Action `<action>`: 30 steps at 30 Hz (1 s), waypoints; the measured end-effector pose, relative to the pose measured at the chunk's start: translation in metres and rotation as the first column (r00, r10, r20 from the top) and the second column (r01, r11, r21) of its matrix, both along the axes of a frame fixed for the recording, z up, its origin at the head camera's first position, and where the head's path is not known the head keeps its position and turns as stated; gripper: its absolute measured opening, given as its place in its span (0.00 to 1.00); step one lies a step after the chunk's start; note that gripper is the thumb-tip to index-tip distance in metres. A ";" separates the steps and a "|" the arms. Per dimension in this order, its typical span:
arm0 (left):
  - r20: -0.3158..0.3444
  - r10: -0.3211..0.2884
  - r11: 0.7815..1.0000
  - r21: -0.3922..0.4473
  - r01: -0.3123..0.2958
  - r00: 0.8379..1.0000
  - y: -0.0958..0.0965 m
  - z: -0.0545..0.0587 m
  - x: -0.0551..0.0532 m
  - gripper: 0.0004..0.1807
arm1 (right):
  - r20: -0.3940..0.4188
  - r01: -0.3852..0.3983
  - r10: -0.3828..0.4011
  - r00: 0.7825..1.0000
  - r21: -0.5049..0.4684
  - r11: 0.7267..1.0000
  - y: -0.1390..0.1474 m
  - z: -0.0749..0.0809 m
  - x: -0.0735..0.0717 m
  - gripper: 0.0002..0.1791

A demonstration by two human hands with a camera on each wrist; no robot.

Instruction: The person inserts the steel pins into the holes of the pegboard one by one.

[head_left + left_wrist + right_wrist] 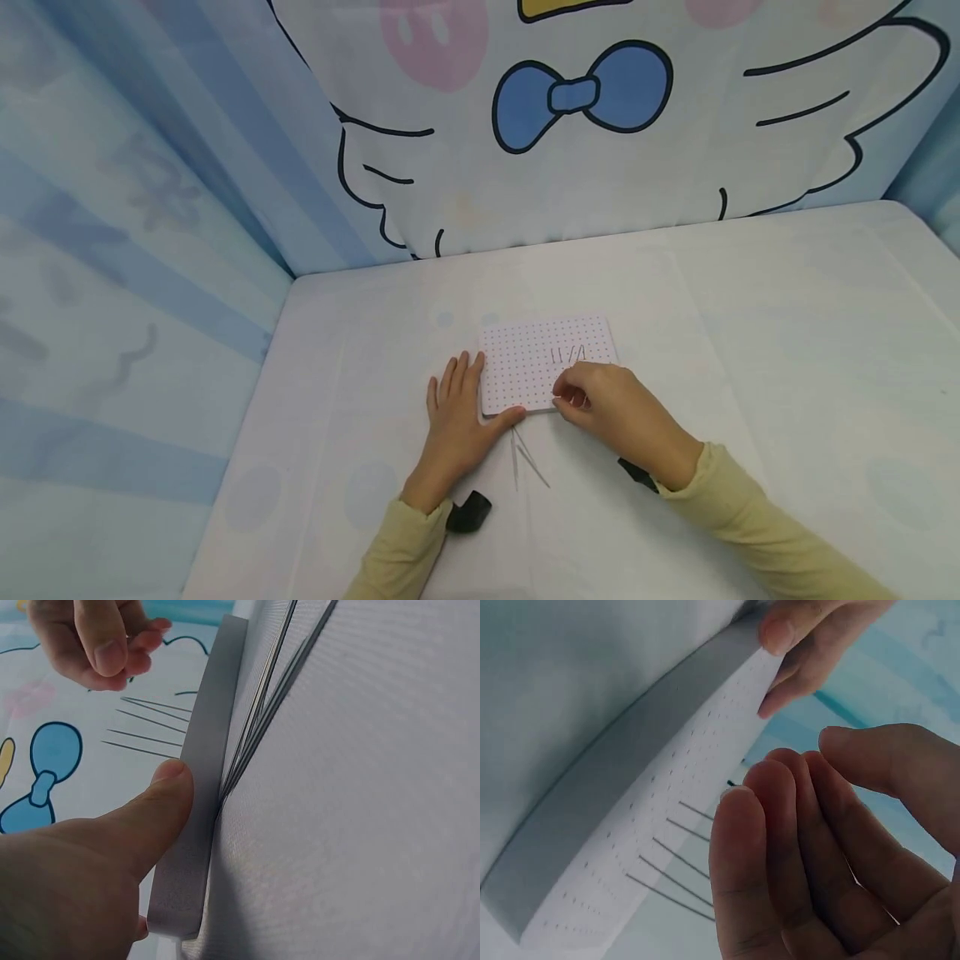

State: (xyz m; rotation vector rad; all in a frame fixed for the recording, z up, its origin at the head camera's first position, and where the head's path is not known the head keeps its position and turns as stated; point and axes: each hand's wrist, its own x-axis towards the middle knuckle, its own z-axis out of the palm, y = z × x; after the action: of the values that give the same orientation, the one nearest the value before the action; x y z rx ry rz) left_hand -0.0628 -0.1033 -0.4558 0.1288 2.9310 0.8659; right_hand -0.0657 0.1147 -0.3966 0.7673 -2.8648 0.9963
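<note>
A white pegboard (517,358) with rows of small holes lies on the table. Several thin metal pins (150,720) stand in it, seen edge-on in the left wrist view. My left hand (457,425) rests at the board's left side, fingers extended along it and thumb (169,784) against its front edge. Over the board's lower right, my right hand (607,404) hovers with fingers bent. In the right wrist view its thumb (847,746) is close to the index fingertip; whether a thin pin sits between them cannot be made out.
Loose metal pins (528,458) lie on the white tablecloth (750,375) before the board, beside the left thumb. Black wrist gear (468,512) shows at the left sleeve. A printed curtain (585,183) with a blue bow hangs behind the table.
</note>
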 end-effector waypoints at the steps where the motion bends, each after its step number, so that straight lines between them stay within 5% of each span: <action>1: -0.002 -0.001 1.000 -0.001 0.001 1.000 0.000 0.000 0.000 0.55 | -0.001 -0.013 0.013 1.000 0.007 1.000 -0.003 -0.001 0.001 0.03; 14: -0.034 -0.012 1.000 -0.006 0.011 0.999 -0.005 0.002 0.003 0.54 | 0.023 -0.136 0.135 0.991 0.102 0.985 -0.040 -0.017 0.013 0.07; 30: -0.015 -0.008 1.000 0.000 0.008 1.000 -0.002 -0.002 0.000 0.56 | 0.064 -0.154 0.146 0.987 0.132 0.979 -0.049 -0.032 0.019 0.11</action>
State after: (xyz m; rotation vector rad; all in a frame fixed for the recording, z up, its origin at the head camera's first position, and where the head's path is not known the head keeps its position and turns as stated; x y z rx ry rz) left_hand -0.0631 -0.1052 -0.4582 0.1482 2.9427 0.8675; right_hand -0.0472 0.0661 -0.4283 0.9949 -2.9852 0.8530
